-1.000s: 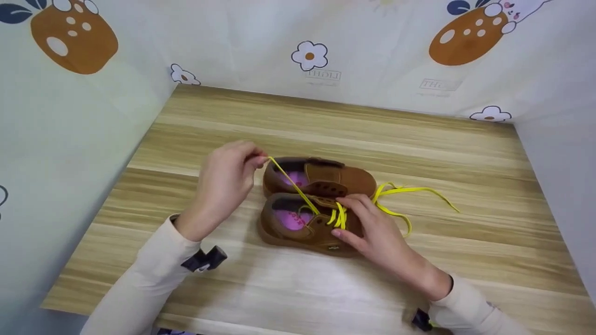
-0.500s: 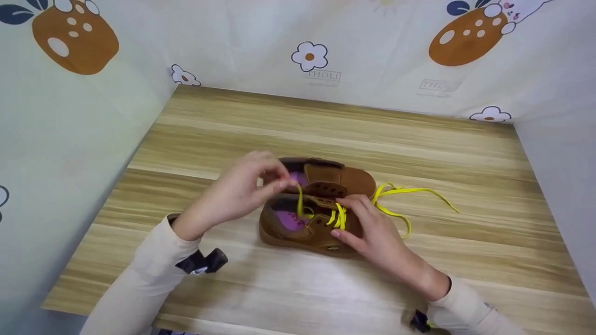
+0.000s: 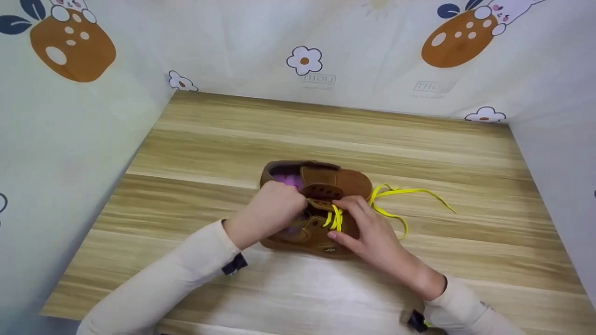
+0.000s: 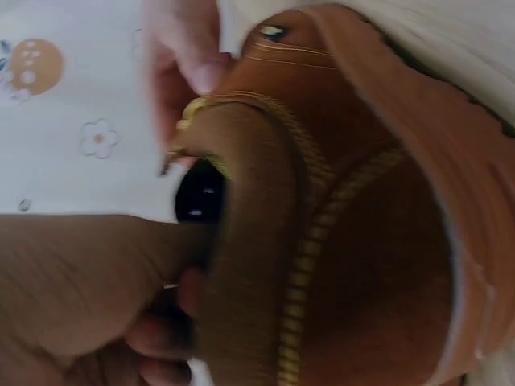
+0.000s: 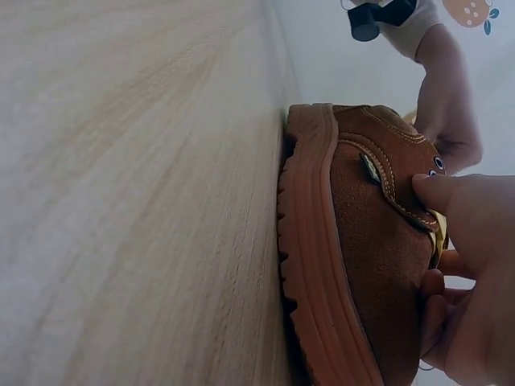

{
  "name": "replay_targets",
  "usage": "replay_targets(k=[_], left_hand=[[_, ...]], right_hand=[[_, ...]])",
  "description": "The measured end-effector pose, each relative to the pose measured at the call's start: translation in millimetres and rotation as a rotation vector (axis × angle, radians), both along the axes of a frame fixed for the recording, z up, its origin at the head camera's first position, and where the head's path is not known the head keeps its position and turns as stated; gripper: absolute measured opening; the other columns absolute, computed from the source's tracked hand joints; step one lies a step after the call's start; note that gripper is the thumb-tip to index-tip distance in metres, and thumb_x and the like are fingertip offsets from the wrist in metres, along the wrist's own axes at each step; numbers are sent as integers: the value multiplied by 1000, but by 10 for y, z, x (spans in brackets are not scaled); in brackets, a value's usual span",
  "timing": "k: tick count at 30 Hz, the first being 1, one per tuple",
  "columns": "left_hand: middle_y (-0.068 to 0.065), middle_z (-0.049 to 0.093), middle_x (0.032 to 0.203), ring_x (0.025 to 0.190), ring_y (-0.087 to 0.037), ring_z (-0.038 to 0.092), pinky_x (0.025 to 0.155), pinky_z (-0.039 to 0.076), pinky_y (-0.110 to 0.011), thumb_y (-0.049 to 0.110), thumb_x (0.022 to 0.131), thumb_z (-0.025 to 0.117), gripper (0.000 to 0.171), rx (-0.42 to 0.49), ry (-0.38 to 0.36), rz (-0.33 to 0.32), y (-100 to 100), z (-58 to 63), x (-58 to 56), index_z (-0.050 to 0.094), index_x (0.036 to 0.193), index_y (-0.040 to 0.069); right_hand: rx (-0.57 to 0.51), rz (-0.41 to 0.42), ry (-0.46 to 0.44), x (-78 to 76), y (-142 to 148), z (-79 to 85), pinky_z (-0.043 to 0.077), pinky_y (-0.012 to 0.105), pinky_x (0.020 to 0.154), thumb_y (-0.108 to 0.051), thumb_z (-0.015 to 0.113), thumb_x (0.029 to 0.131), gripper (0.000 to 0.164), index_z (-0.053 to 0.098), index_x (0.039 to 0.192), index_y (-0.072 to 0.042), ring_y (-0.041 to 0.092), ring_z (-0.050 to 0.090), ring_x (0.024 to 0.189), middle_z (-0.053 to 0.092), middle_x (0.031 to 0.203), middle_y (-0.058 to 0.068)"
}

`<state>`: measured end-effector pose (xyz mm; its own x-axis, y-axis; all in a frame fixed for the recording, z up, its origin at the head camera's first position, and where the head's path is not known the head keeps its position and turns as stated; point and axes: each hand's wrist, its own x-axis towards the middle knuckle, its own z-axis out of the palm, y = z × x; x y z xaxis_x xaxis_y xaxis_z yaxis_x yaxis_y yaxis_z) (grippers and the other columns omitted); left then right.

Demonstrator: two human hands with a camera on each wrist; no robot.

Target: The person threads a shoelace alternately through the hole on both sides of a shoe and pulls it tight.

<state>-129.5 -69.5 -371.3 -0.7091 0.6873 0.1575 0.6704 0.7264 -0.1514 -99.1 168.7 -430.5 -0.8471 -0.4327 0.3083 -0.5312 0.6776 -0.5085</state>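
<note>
Two brown shoes lie side by side, toes to the right. My right hand grips the nearer shoe across its front, thumb on the near eyelet flap and fingers on the far side. Yellow shoelace crosses its front eyelets. My left hand reaches down into that shoe's opening with curled fingers. Its fingertips are hidden inside, and I cannot tell if they hold the lace. In the left wrist view, the shoe's brown heel side stands close beside the hand.
Behind it, the farther shoe has bare eyelets and a purple insole. A loose length of yellow lace trails right on the wood-grain table. Patterned white sheeting stands along the back and sides.
The left hand, first pulling the lace taut up and left, has lowered it and moved right into the nearer shoe; that lace end is now out of sight. The right hand keeps its grip.
</note>
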Motion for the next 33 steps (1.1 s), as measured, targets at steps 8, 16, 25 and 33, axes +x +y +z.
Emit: replay_targets(k=[8, 16, 25, 33], left_hand=[[6, 67, 62, 50, -11, 55, 46, 48, -32, 7, 83, 67, 27, -164, 182, -155, 98, -177, -77, 66, 61, 23], [1, 70, 78, 67, -17, 61, 58, 51, -31, 11, 76, 72, 4, -49, 53, -129, -55, 97, -23, 71, 75, 14], [0, 71, 86, 74, -16, 62, 64, 53, -30, 19, 95, 64, 6, 296, -30, -191, -164, 604, 47, 66, 95, 13], [1, 70, 87, 76, -16, 58, 66, 49, -27, 14, 93, 68, 4, 532, 284, -348, 73, 653, 10, 72, 93, 13]], right_hand=[[-23, -10, 8, -3, 0, -3, 54, 41, 90, -48, 74, 84, 59, 57, 133, -20, 17, 63, 114, 59, 127, -5], [-5, 6, -15, -9, -6, -7, 54, 41, 92, -49, 73, 85, 61, 56, 135, -19, 18, 64, 114, 58, 128, -3], [-174, 90, -123, -43, 2, 278, 49, 23, 66, -33, 71, 91, 49, 57, 136, -20, 5, 54, 71, 58, 130, -3], [-728, 296, -524, -77, -162, 674, 44, 25, 51, -10, 53, 101, 25, 58, 123, 1, 8, 51, 56, 65, 80, 0]])
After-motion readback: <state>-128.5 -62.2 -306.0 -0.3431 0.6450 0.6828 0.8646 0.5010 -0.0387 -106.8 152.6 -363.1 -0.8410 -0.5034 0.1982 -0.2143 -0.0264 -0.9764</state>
